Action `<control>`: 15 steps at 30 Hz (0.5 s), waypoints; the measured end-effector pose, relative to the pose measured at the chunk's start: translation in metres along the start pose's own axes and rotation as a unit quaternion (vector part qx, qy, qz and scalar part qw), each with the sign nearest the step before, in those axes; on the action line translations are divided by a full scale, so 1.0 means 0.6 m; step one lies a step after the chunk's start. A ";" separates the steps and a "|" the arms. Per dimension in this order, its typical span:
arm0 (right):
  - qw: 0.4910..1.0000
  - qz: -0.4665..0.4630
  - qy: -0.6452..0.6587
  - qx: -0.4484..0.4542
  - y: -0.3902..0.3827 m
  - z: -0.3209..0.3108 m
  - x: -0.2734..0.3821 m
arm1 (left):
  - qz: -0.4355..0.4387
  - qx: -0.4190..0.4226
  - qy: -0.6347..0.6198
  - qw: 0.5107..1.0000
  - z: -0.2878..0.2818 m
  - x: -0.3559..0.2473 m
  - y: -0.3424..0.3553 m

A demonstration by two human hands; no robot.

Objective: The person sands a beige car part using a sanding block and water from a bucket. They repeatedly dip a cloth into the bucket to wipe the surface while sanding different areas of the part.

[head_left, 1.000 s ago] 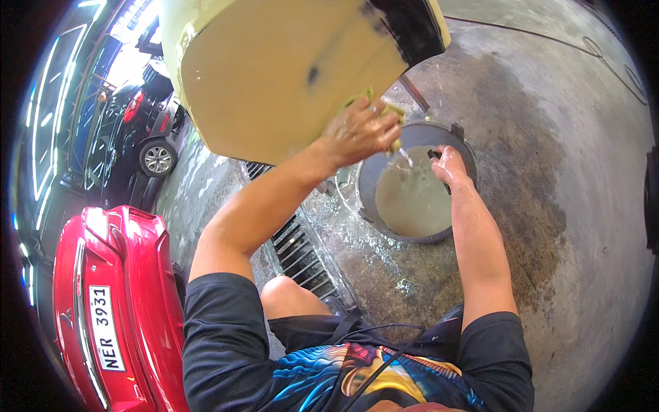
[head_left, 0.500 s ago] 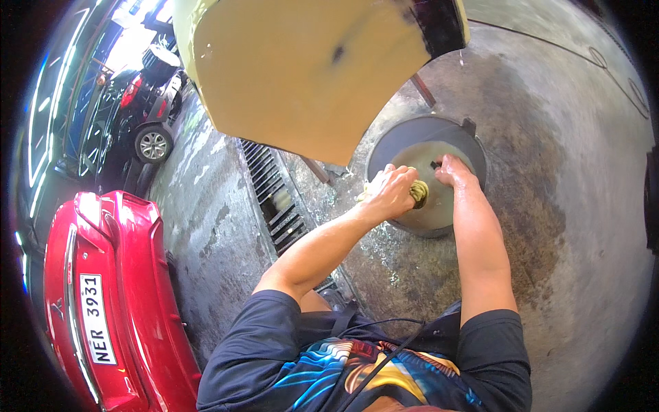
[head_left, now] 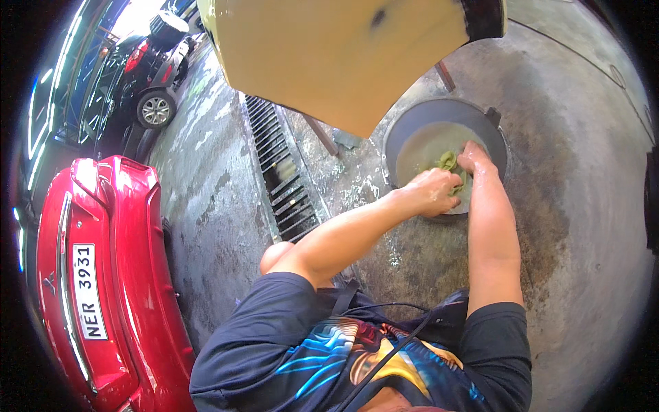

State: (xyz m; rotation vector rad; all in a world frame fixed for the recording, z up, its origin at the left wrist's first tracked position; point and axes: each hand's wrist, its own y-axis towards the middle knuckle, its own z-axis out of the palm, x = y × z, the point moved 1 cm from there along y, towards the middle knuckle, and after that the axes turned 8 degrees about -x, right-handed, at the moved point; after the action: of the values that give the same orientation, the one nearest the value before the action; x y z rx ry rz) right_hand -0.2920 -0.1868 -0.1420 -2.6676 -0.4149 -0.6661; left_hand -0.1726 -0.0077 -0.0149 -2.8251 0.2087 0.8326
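Over a round dark tub (head_left: pixel 405 122) of cloudy water, both my hands work close together. A wet yellow-green cloth (head_left: pixel 446 162) hangs bunched between them. My left hand (head_left: pixel 434 192) is closed on the cloth at the tub's near side. My right hand (head_left: pixel 475 158) reaches over the right part of the tub, its fingers curled beside the cloth; what they hold is hidden. Beyond and to the left of the tub, a large yellow-tan car panel (head_left: pixel 322 65) with dark patches is held up on a stand leg (head_left: pixel 320 134).
A red car bumper (head_left: pixel 147 275) with a plate stands at the left. Behind it is a dark car (head_left: pixel 130 89). A slotted floor drain (head_left: pixel 274 172) runs left of the tub across wet concrete (head_left: pixel 206 185). A thin hose or cable (head_left: pixel 573 51) lies at the far right.
My hands have come closer together, the left moving right toward the right hand. The bunched cloth now hangs looser between them. The dark thing at my right fingers is no longer visible.
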 end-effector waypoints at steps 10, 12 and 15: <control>0.998 -0.051 0.036 0.000 -0.014 -0.004 0.009 | 0.064 -0.390 0.456 0.797 -0.212 0.138 -0.152; 0.998 -0.060 0.030 0.006 -0.012 -0.002 0.007 | 0.082 -0.348 0.528 0.770 -0.230 0.170 -0.177; 0.998 -0.065 0.014 -0.001 -0.008 0.000 0.006 | 0.090 -0.296 0.573 0.759 -0.234 0.195 -0.203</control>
State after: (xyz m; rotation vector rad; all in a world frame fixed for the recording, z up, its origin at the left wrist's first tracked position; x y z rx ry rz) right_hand -0.2909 -0.1819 -0.1390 -2.6465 -0.5835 -0.7419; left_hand 0.0210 0.0704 0.0540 -3.4853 0.4233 -1.1689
